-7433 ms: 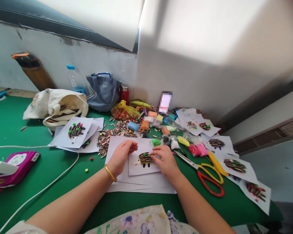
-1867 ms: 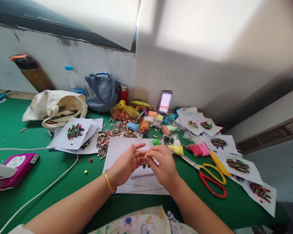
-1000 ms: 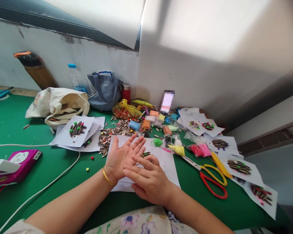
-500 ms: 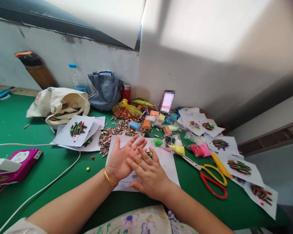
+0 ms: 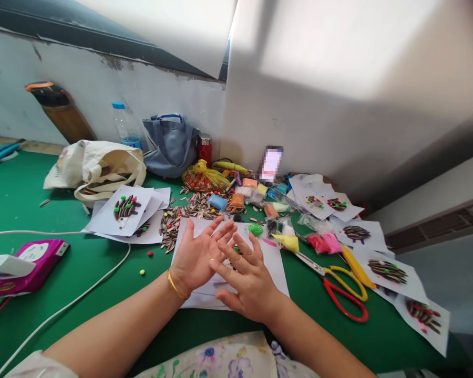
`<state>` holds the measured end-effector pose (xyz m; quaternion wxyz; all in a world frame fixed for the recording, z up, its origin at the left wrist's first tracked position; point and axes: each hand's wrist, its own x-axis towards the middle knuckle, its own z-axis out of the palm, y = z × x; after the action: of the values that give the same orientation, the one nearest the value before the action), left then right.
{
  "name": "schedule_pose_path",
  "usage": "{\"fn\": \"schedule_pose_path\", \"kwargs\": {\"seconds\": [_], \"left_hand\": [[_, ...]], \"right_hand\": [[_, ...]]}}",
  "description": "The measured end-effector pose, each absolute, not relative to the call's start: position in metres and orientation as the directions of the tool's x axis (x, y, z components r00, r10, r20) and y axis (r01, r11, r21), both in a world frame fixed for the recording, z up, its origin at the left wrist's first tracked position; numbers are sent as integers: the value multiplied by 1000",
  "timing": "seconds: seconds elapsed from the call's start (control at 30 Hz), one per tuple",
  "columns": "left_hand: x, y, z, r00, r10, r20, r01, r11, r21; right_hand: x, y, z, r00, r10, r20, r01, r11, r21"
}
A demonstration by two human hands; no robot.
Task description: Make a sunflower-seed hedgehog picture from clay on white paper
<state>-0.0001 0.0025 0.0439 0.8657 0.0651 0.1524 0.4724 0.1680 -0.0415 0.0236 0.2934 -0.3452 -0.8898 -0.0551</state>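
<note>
Seeds (image 5: pixel 171 227), striped and pointed, lie heaped on the green table (image 5: pixel 98 258) just beyond smooth white sheets (image 5: pixel 274 281). Over these we see the left hand (image 5: pixel 201 254) palm up and the right hand (image 5: pixel 248 281) palm down, both loose, fingers spread. A tiny yellow lump (image 5: pixel 212 260) shows between the two; we cannot tell which it clings to. Our fingers mostly hide a seed figure (image 5: pixel 237 249) beneath. A crinkled yellow packet (image 5: pixel 287 242) covers the tips of the scissors (image 5: pixel 320 270); the phone (image 5: pixel 271 164) is blurred.
</note>
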Motion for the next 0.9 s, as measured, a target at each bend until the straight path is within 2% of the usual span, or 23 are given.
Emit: {"fn": "schedule_pose_path", "kwargs": {"seconds": [0.47,0.63,0.77,0.9], "left_hand": [[1,1,43,527,832,-175,-789,555,264],[2,1,42,542,818,-192,-769,575,278],[2,0,41,539,824,-177,-776,567,276],[2,0,40,543,819,-185,-765,573,293]], "right_hand": [[169,-41,26,-527,632,568,686,711,-154],[168,-41,27,-569,603,559,653,745,-140],[168,-41,28,-525,630,572,679,716,-165],[168,-42,27,-570,584,578,628,763,-152]]}}
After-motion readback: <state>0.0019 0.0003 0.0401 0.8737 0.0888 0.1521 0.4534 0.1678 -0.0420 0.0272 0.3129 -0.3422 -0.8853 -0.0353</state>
